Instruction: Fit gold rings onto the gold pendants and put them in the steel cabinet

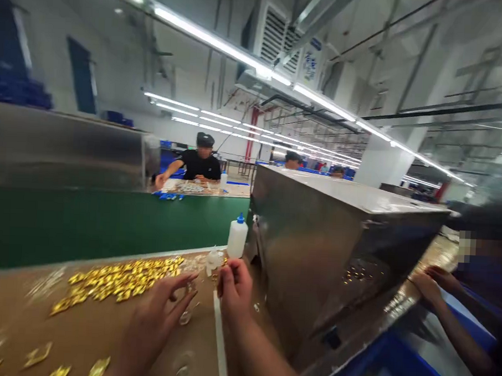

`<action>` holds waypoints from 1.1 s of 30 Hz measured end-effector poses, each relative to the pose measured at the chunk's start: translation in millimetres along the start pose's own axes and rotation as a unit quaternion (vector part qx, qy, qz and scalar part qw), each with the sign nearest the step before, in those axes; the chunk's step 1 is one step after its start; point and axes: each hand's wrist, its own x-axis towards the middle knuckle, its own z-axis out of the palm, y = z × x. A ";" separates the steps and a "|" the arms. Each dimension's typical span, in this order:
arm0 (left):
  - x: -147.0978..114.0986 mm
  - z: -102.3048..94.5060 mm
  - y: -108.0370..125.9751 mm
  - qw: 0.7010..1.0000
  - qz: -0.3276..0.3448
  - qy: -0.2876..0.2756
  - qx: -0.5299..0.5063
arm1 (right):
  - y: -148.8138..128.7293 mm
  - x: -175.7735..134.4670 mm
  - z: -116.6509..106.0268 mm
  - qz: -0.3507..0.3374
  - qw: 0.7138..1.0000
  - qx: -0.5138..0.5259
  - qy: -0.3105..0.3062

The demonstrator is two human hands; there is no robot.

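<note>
Over the brown tabletop (82, 330), my left hand (158, 311) has its thumb and fingers curled round a small clear piece (190, 288), partly covered by the fingertips. My right hand (236, 290) is closed in a pinch, and a small gold-coloured piece (225, 261) shows at its fingertips. To the left of my hands lie many shiny gold-coloured pieces (122, 276) in a spread heap. Below my left fingertips sits a clear round piece (185, 317). Just beyond my right hand stand a small clear bottle (212, 259) and a white squeeze bottle (237, 238) with a blue cap.
A large metal housing (306, 251) rises close to my right. A green conveyor belt (87, 225) runs behind the table. Across it sits a co-worker (202, 163); another person's hands (430, 284) work at far right, above a blue bin (376, 365). Loose gold pieces (98, 368) lie near me.
</note>
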 end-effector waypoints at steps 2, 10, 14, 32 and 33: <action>-2.6 1.5 5.2 0.998 0.056 -0.030 -0.012 | 4.3 1.2 -2.4 0.046 0.999 -0.002 0.016; 1.4 -0.1 6.6 0.995 0.098 -0.027 -0.004 | 5.9 -2.3 5.6 0.146 0.989 -0.017 0.002; 3.0 0.1 4.4 0.992 0.118 -0.027 0.019 | 7.2 -5.0 6.5 0.183 0.982 0.030 -0.029; 7.9 -0.8 2.1 0.995 0.083 -0.050 -0.026 | 6.8 -5.3 5.4 0.182 0.976 0.094 -0.072; 8.5 -0.9 2.4 0.995 0.079 -0.052 -0.037 | 7.3 -5.0 5.1 0.178 0.977 0.096 -0.073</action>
